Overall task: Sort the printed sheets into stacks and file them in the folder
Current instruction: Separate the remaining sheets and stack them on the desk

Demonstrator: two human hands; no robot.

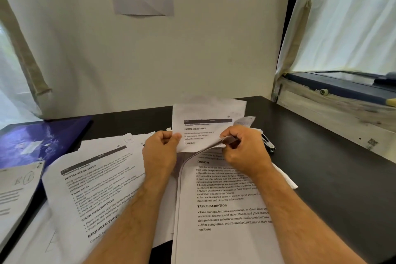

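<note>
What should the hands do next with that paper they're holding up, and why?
Probably lift the top sheet clear of the stack and lay it on the pile at the left. Both hands, left and right, already pinch its lower edge and it is bent up off the stack, so it looks half separated.

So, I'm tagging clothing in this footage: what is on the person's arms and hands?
Nothing shows. Both forearms are bare, with hair on them, up to the frame's lower edge; no sleeve is in view. The left hand and right hand wear no glove, ring, watch or wristband that can be seen.
</note>
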